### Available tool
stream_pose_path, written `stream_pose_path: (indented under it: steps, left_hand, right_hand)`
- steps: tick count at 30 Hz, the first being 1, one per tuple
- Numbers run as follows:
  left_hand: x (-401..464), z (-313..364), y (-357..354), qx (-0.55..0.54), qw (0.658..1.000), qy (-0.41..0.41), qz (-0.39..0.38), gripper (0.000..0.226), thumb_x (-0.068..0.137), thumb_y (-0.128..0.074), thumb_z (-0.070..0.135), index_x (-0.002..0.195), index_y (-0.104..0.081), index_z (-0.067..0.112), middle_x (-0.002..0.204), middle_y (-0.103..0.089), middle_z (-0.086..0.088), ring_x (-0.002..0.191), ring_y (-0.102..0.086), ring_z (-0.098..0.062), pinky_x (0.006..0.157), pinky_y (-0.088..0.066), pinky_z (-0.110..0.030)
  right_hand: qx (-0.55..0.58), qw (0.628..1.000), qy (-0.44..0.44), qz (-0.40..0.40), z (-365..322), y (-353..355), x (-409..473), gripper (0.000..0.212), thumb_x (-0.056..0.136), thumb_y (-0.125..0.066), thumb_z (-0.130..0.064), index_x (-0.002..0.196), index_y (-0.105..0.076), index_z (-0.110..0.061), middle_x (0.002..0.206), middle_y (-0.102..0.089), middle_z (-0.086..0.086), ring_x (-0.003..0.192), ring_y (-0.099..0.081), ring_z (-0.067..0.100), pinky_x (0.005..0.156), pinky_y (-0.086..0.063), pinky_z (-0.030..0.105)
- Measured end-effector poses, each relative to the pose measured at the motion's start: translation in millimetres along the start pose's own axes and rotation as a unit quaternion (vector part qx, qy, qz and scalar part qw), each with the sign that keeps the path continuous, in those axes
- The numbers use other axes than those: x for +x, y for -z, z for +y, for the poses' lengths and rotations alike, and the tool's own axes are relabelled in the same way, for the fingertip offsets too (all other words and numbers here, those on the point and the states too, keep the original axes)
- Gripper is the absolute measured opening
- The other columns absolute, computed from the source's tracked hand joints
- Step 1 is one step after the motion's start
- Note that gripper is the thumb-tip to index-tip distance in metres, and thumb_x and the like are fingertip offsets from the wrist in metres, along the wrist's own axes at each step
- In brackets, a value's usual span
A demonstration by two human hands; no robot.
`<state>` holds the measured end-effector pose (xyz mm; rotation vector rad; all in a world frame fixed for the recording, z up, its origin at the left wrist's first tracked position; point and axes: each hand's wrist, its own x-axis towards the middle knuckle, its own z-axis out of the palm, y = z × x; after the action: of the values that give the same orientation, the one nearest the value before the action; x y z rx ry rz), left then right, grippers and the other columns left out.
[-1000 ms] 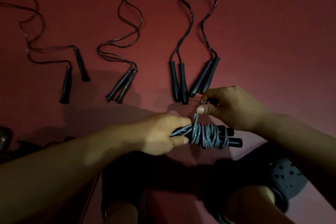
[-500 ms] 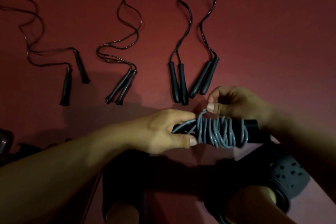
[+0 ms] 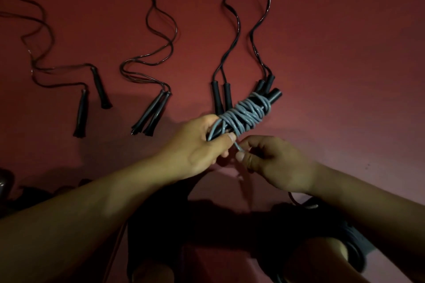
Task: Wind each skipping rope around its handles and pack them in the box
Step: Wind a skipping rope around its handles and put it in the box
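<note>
now both hands [image 3: 202, 145] grip grey rope [image 3: 246, 115]

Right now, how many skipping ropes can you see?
5: a grey rope wound on its handles in the hands, and four black ropes on the floor: far left, left of centre, and two behind the bundle.

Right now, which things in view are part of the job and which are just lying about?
Job:
- grey rope wound on its handles, left hand gripping, right hand pinching the loose end
- four unwound black ropes on the floor

Lying about:
- dark clog
- red floor
</note>
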<state>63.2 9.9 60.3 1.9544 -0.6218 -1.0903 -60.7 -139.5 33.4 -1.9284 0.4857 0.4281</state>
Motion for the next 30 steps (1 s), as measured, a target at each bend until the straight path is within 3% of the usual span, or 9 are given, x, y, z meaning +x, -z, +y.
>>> stream_pose_path:
  steps: [4, 7, 10, 15, 19, 23, 27, 30]
  left_hand:
    - [0, -3, 0, 0.055, 0.998, 0.012, 0.035, 0.007, 0.092, -0.063, 0.028, 0.086, -0.061, 0.023, 0.066, -0.068, 0.006, 0.051, -0.058, 0.002, 0.052, -0.042, -0.014]
    - [0, -9, 0, 0.116, 0.991, 0.011, 0.070, 0.015, 0.088, -0.066, 0.034, 0.080, -0.059, 0.022, 0.067, -0.066, 0.005, 0.058, -0.060, -0.005, 0.055, -0.045, -0.022]
    - [1, -11, 3, 0.157, 0.980, 0.020, 0.118, 0.025, 0.084, -0.069, 0.036, 0.071, -0.052, 0.022, 0.062, -0.063, 0.004, 0.054, -0.056, -0.007, 0.050, -0.039, -0.023]
    - [4, -18, 6, 0.198, 0.964, 0.057, 0.166, 0.028, 0.082, -0.071, 0.035, 0.068, -0.052, 0.019, 0.060, -0.061, 0.001, 0.053, -0.054, -0.010, 0.049, -0.038, -0.022]
    - [6, -22, 6, 0.209, 0.965, 0.054, 0.151, 0.025, 0.082, -0.072, 0.033, 0.068, -0.056, 0.021, 0.058, -0.060, 0.002, 0.052, -0.052, -0.008, 0.049, -0.036, -0.021]
    - [5, -25, 10, 0.235, 0.963, 0.044, 0.125, 0.014, 0.085, -0.068, 0.036, 0.080, -0.064, 0.023, 0.062, -0.063, 0.006, 0.058, -0.058, -0.004, 0.050, -0.036, -0.018]
    - [6, -26, 9, 0.272, 0.955, 0.035, 0.114, 0.015, 0.089, -0.064, 0.036, 0.091, -0.066, 0.022, 0.071, -0.063, 0.008, 0.071, -0.062, -0.011, 0.058, -0.036, -0.022]
    - [6, -27, 8, 0.288, 0.952, 0.038, 0.095, 0.009, 0.091, -0.061, 0.033, 0.087, -0.059, 0.025, 0.073, -0.058, 0.010, 0.081, -0.063, -0.016, 0.066, -0.036, -0.022]
  right_hand:
    - [-0.059, 0.998, 0.007, -0.007, -13, -1, -4, 0.011, 0.091, -0.063, -0.030, 0.098, -0.067, -0.023, 0.072, -0.065, -0.009, 0.059, -0.053, -0.003, 0.060, -0.041, 0.018]
    - [-0.118, 0.993, 0.010, -0.015, -20, 0, -5, 0.013, 0.089, -0.063, -0.029, 0.099, -0.066, -0.022, 0.078, -0.067, -0.004, 0.064, -0.057, 0.006, 0.057, -0.039, 0.020]
    - [-0.171, 0.985, 0.014, -0.020, -22, -1, -7, 0.014, 0.088, -0.062, -0.026, 0.095, -0.063, -0.014, 0.077, -0.065, -0.002, 0.056, -0.050, 0.008, 0.053, -0.034, 0.022]
    - [-0.155, 0.987, 0.028, -0.041, -30, -1, -9, 0.007, 0.087, -0.067, -0.027, 0.092, -0.065, -0.024, 0.066, -0.059, -0.013, 0.053, -0.052, -0.010, 0.054, -0.037, 0.005]
    - [-0.199, 0.978, 0.037, -0.050, -37, 3, -7, 0.007, 0.083, -0.068, -0.031, 0.088, -0.065, -0.028, 0.067, -0.055, -0.016, 0.058, -0.048, -0.007, 0.056, -0.036, 0.005]
    - [-0.234, 0.970, 0.045, -0.042, -37, 6, -9, 0.013, 0.087, -0.062, -0.030, 0.075, -0.056, -0.027, 0.068, -0.056, -0.010, 0.064, -0.050, 0.006, 0.059, -0.036, 0.020]
    - [-0.262, 0.964, 0.029, -0.041, -36, 8, -9, 0.017, 0.093, -0.056, -0.034, 0.103, -0.068, -0.026, 0.098, -0.068, -0.004, 0.094, -0.062, 0.018, 0.076, -0.045, 0.028]
    - [-0.250, 0.967, 0.029, -0.041, -38, 8, -10, 0.014, 0.095, -0.054, -0.035, 0.097, -0.067, -0.028, 0.083, -0.060, -0.007, 0.092, -0.061, 0.020, 0.071, -0.039, 0.025]
